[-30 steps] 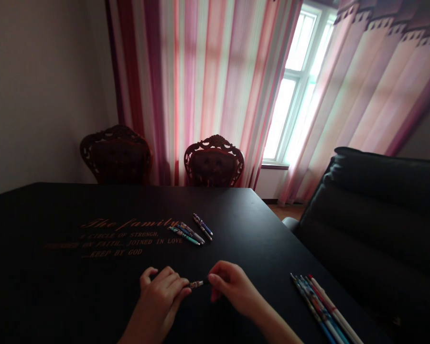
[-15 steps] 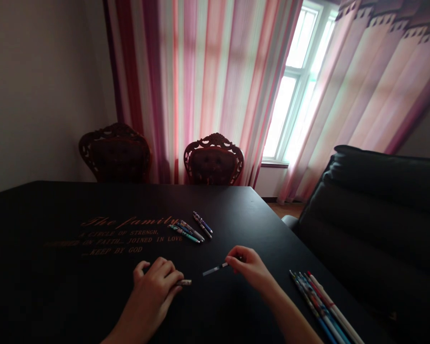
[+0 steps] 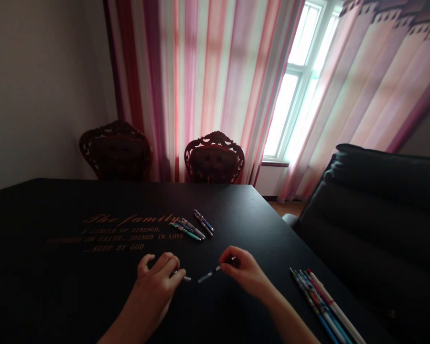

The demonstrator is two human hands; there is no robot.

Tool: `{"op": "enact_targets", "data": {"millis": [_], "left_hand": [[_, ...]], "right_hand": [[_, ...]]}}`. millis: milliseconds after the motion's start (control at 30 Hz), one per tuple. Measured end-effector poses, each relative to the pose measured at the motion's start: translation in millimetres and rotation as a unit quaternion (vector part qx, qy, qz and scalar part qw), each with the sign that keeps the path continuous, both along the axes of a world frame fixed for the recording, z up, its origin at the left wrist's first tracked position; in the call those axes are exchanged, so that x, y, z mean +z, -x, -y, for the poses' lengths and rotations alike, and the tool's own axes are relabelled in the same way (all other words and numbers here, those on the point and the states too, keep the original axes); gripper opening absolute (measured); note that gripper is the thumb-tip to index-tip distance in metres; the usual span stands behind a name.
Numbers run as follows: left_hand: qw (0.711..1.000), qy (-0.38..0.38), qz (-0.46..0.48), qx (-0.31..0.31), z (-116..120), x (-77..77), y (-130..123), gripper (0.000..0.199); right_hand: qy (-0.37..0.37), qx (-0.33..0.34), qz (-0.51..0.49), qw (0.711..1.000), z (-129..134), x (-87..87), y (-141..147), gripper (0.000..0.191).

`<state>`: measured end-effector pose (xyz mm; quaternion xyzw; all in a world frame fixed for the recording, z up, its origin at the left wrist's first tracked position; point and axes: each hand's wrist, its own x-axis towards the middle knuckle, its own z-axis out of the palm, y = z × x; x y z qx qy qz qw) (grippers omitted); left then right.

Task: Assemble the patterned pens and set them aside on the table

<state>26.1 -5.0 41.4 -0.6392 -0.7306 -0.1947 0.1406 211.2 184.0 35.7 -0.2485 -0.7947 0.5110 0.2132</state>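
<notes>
My left hand (image 3: 155, 282) rests near the table's front with its fingers curled around a pen barrel (image 3: 185, 277), whose pale end sticks out to the right. My right hand (image 3: 241, 271) pinches a slim pen refill (image 3: 208, 274) between thumb and fingers. Its thin end points left toward the barrel, with a small gap between them. Further forward lies a small group of patterned pens (image 3: 190, 228), out of reach of both fingertips. A bundle of long patterned pens (image 3: 322, 306) lies at the right, well beyond my right hand.
The black table (image 3: 236, 205) carries gold lettering (image 3: 125, 229) at left. A dark padded chair back (image 3: 369, 224) stands past its right edge. Carved wooden chairs (image 3: 214, 160) stand at the far edge before striped curtains (image 3: 208, 81).
The hands have drawn apart from the joined pen. My right hand has moved right with the slim refill, which now shows clear of the barrel in my left hand.
</notes>
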Motion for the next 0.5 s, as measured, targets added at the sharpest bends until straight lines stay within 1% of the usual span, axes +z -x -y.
{"op": "enact_targets", "data": {"millis": [100,200,267,333,400,433,500], "left_hand": [[0.998,0.044,0.032,0.043,0,1.4,3,0.023],[0.994,0.07,0.052,0.072,-1,-4.6,8,0.018],[0.992,0.068,0.067,0.083,-2,-9.9,10,0.016],[0.992,0.054,0.09,0.065,-4,-14.3,9,0.02],[0.993,0.05,0.109,0.02,-5,-16.8,5,0.028],[0.992,0.055,0.115,-0.004,-5,-17.5,3,0.028],[0.99,0.071,0.116,-0.032,-5,-17.5,-1,0.019]], "right_hand": [[0.014,0.026,0.002,1.0,3,0.5,0,0.015],[0.024,0.034,0.011,0.999,6,-1.7,1,0.017],[0.032,0.038,0.012,0.999,9,-3.8,3,0.017],[0.038,0.046,0.012,0.998,11,-5.9,5,0.017],[0.043,0.054,0.012,0.998,14,-7.5,6,0.018],[0.049,0.059,0.011,0.997,15,-8.1,7,0.018],[0.07,0.068,0.003,0.995,15,-8.0,7,0.019]]}}
